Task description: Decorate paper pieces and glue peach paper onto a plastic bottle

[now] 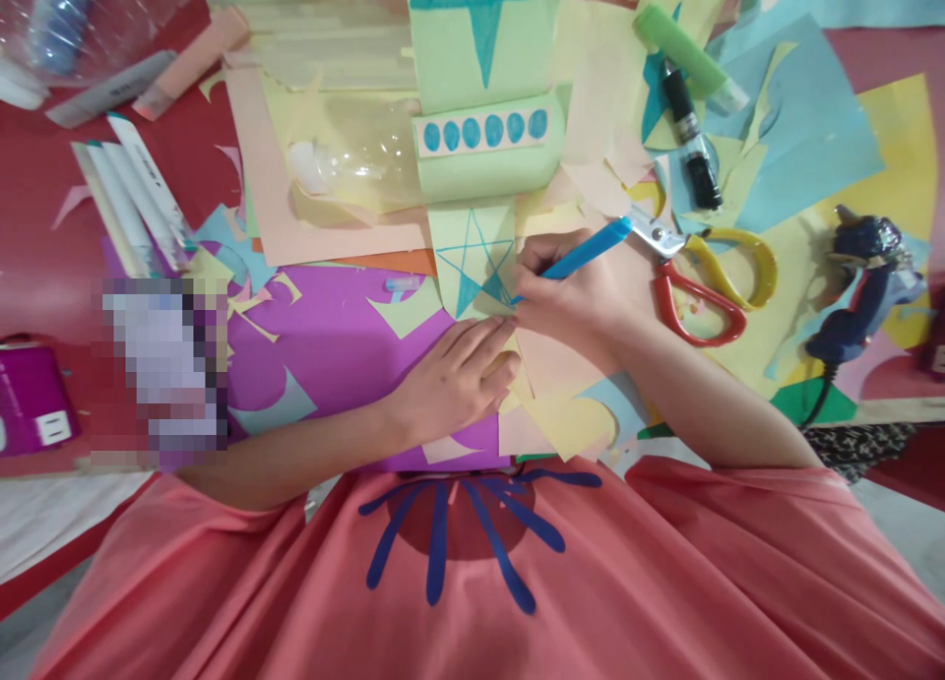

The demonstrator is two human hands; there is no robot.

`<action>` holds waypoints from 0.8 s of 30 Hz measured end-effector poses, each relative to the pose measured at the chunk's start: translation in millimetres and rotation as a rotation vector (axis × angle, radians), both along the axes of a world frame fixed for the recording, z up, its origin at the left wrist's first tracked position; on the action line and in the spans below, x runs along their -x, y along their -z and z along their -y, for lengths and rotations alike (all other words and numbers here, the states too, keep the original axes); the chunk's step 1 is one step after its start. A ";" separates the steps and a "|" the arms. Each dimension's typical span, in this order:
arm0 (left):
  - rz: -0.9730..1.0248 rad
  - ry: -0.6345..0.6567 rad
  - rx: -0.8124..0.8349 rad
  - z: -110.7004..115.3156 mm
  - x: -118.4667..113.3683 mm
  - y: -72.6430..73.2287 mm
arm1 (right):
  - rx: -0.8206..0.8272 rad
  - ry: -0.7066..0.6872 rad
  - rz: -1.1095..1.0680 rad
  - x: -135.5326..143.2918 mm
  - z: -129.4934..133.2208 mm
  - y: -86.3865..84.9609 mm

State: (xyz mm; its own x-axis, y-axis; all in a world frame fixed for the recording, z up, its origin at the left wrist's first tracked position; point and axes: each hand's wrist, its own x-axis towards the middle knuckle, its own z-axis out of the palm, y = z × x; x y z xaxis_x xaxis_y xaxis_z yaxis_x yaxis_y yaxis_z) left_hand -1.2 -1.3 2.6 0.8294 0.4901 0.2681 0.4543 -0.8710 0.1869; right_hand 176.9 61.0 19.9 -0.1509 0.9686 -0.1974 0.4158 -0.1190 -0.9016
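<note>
A blue marker (591, 251) is gripped in my right hand (568, 281), its tip down at the lower right of a star outline (473, 257). That star is drawn in blue on a pale green paper strip (443, 222), and its two lower points are coloured in. My left hand (465, 370) lies flat with fingers stretched toward the strip's lower edge, holding nothing. Above the star, a clear plastic bottle (361, 154) lies on its side, wrapped in green paper with a row of blue ovals (483, 129). Part of a larger teal star (483, 11) shows at the top.
Scissors (701, 267) with red and yellow handles lie right of my hand, near a black pen (690, 134) and a green marker (690, 55). A glue gun (863, 286) sits far right. White markers (137, 198) and a purple box (33, 395) are left. Paper scraps surround everything.
</note>
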 end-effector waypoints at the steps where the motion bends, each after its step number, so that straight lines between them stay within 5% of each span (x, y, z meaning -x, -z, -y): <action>1: 0.002 0.000 -0.001 0.0 -0.2 -0.1 | -0.008 0.023 -0.012 -0.1 -0.2 0.7; 24: -0.003 -0.002 -0.006 -0.6 -0.7 -0.9 | 0.042 0.034 0.022 3.2 1.6 -3.2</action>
State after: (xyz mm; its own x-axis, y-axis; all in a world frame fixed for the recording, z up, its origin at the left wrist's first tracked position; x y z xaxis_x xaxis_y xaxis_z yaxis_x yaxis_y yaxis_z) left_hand -0.5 -0.7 3.6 0.8294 0.4900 0.2684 0.4566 -0.8713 0.1798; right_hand 173.8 59.4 23.1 -0.1136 0.9638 -0.2411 0.4303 -0.1710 -0.8864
